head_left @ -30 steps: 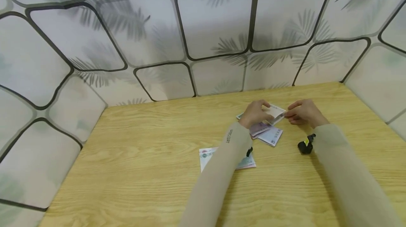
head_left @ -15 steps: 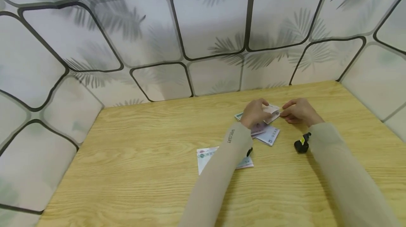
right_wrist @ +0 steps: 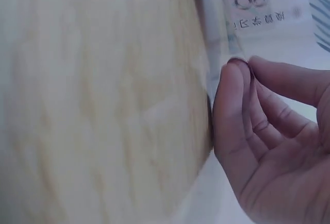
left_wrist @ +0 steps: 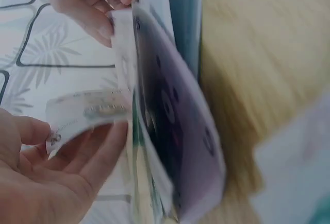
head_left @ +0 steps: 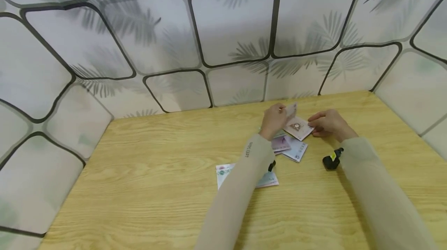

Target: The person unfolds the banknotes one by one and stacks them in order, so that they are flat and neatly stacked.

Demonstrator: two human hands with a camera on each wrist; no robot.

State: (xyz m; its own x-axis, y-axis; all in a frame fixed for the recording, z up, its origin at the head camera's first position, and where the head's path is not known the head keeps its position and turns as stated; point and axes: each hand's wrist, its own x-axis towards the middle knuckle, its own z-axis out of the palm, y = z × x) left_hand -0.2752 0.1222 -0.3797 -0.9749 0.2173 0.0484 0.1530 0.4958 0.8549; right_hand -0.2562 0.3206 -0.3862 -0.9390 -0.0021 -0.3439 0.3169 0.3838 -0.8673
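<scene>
- Head view: a pair of long beige sleeves (head_left: 230, 203) reaching over a pale yellow wood-grain worktop (head_left: 157, 157), with a white wall covering (head_left: 237, 21) behind it, all black and grey rounded outlines plus grey fern leaves.
- Same view, left hand (head_left: 274, 121): thumb and fingers pinching the raised end of a pale pink paper banknote (head_left: 298, 127). Note's bent, one end sticking up, the rest lower down with a brownish print showing.
- Right hand (head_left: 330, 124) has its thumb and fingertips pinched together at the note's right-hand corner.
- Just below that, overlapping: a purple paper note (head_left: 281, 144), some pale lilac-blue paper notes (head_left: 297, 150), and a bit of a greenish one (head_left: 279, 134) peeking out by the left hand.
- Closer to the person there's a pile of white-and-green paper notes (head_left: 268, 180), partly covered by the left sleeve. Small black gadget (head_left: 330, 162) with a yellow patch sits at the right cuff.
- Left wrist view: banknote curves out from the left hand's pinch, right hand up top at its far edge. Purple note bulges alongside, and the paper at lower right is pretty blurry.
- Right wrist view: thumb and finger meet at the tips, with an upside-down "20" on pinkish paper just beyond them.
</scene>
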